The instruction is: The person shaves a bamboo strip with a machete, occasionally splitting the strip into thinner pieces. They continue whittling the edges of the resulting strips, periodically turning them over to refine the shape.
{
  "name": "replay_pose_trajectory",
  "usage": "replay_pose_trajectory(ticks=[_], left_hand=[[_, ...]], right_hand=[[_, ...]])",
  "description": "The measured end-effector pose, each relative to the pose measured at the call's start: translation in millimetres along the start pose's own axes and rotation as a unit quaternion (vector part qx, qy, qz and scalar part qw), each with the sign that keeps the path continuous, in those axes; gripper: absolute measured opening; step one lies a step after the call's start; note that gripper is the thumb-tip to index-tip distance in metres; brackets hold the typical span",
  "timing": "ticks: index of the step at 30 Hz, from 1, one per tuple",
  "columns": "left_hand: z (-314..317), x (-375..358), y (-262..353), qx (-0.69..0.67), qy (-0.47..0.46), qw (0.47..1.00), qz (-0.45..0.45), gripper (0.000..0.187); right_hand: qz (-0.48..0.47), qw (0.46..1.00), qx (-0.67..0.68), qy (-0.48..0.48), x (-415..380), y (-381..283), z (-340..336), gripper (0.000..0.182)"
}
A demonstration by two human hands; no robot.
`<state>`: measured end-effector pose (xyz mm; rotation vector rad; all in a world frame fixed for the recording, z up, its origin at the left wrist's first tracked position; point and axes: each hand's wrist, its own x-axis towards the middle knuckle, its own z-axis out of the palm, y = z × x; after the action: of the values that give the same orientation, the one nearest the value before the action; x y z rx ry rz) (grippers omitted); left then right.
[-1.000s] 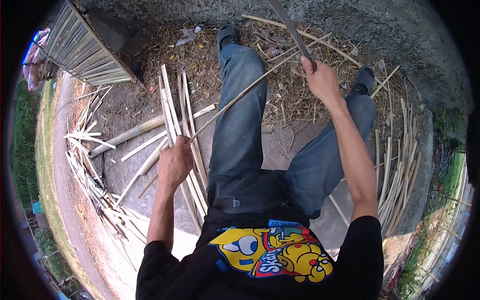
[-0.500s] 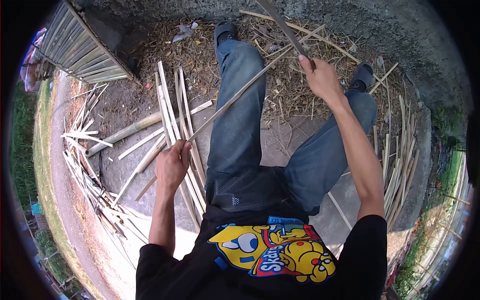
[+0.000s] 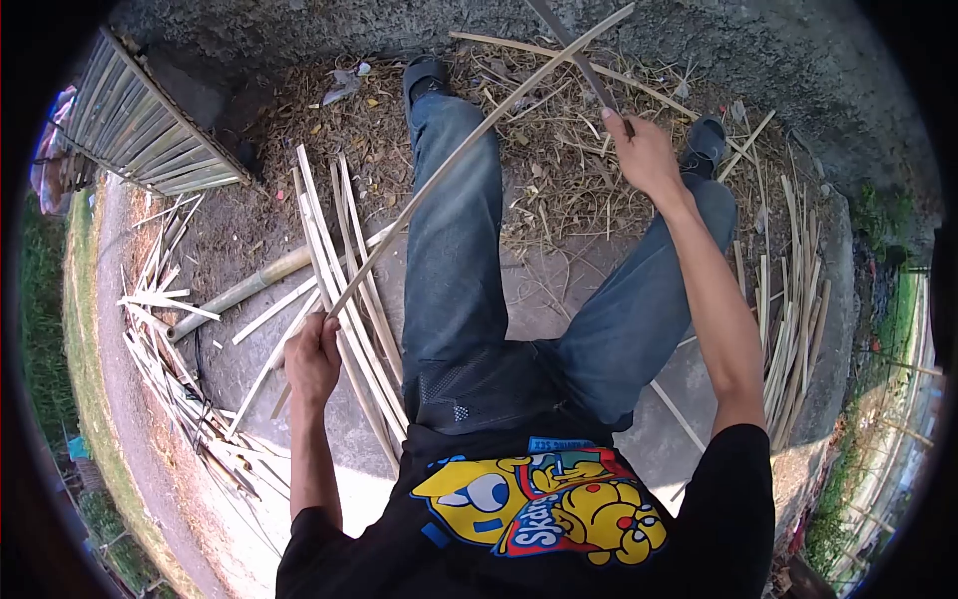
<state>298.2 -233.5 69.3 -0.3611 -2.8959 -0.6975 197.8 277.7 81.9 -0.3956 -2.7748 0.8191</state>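
My left hand (image 3: 313, 361) is closed round the lower end of a long bamboo strip (image 3: 439, 177), out to the left of my thigh. The strip slants up to the right across my leg, its far end high near the wall. In my right hand (image 3: 647, 158) is the handle of a long dark-bladed knife (image 3: 591, 77), above my other knee. Its blade points up and to the left and overlaps the strip near the strip's far end.
Split bamboo strips (image 3: 334, 270) lie beside my left leg over a bamboo pole (image 3: 249, 288). More strips (image 3: 798, 299) are piled at the right, others (image 3: 185, 384) far left. A slatted bamboo panel (image 3: 150, 120) leans at upper left. Shavings (image 3: 559, 185) cover the ground before the wall (image 3: 778, 60).
My left hand has moved down and left, drawing the strip with it. The strip now sits higher at its far end and crosses the blade. The right hand still grips the knife.
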Motion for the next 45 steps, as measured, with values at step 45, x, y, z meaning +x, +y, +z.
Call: replay_pose_trajectory(ticks=[45], left_hand=[[27.2,94.5,23.9,-0.008,-0.167,0.986,0.016,0.036]], right_hand=[[0.086,0.871,0.479,0.064,-21.7,-56.1,54.8,0.027]])
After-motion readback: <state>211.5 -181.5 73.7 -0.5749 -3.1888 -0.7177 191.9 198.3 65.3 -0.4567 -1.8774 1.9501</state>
